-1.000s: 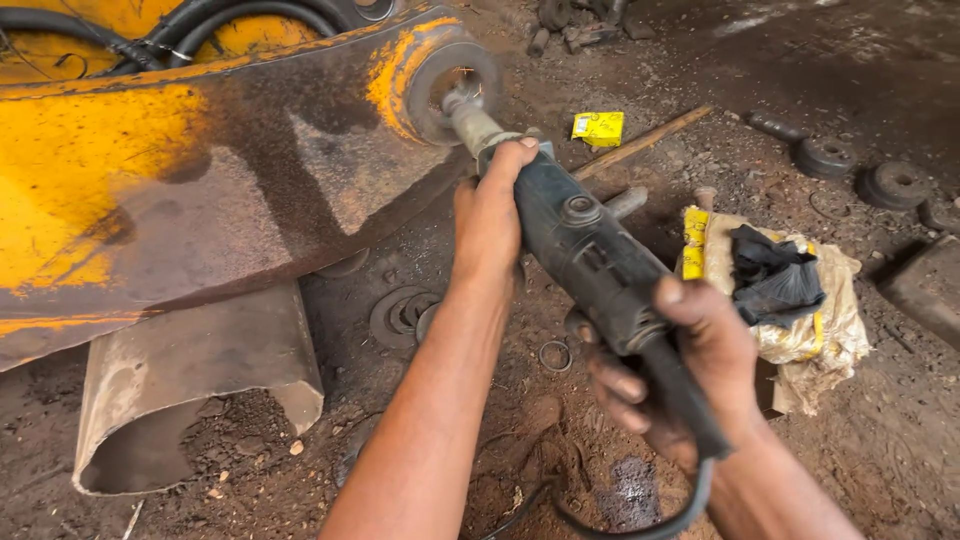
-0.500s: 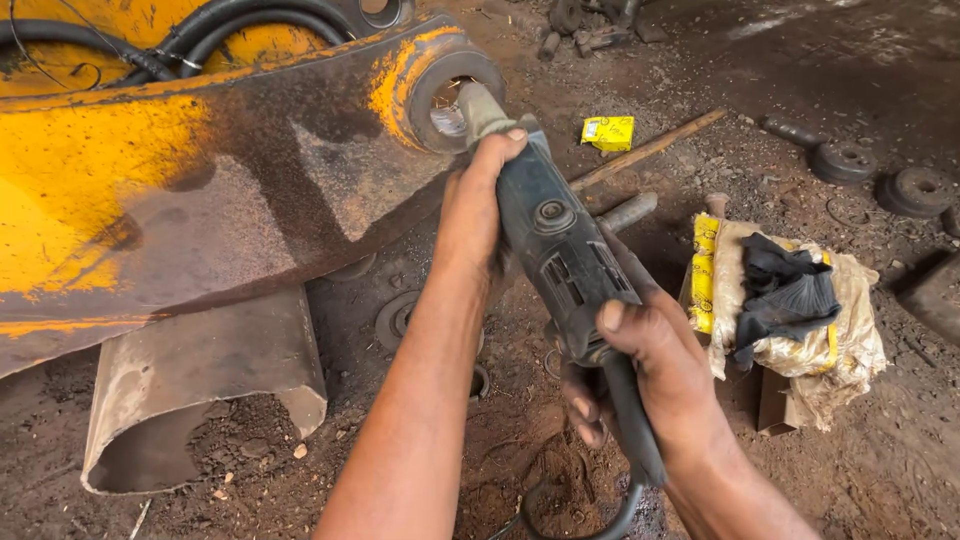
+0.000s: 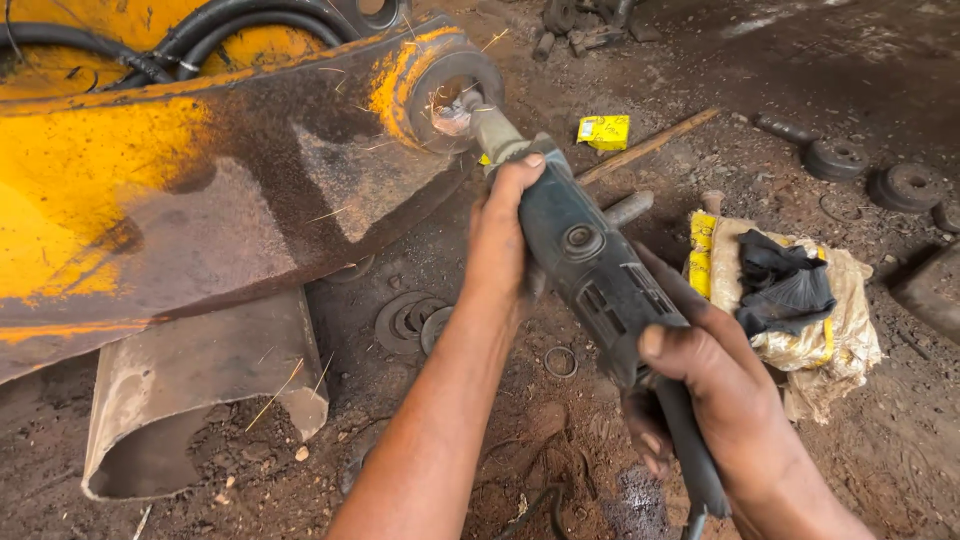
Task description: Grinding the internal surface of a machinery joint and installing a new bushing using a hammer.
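Note:
I hold a dark grey die grinder [image 3: 590,265] in both hands. My left hand [image 3: 503,235] grips its front, near the metal neck. My right hand [image 3: 705,385] wraps the rear handle where the cable leaves. The grinder's tip [image 3: 462,108] sits inside the round bore [image 3: 450,95] at the end of a worn yellow machine arm [image 3: 200,190]. Thin sparks streak away from the bore across the arm.
A curved rusty steel plate [image 3: 200,390] lies under the arm. Washers and rings [image 3: 410,320] lie on the dirt. To the right are a cloth bundle with a black rag [image 3: 790,290], a yellow box [image 3: 605,130], a wooden stick [image 3: 650,145] and round metal parts [image 3: 870,175].
The grinder's tip has pushed into the bore and sparks now fly. Both hands keep their grip; the view has shifted slightly.

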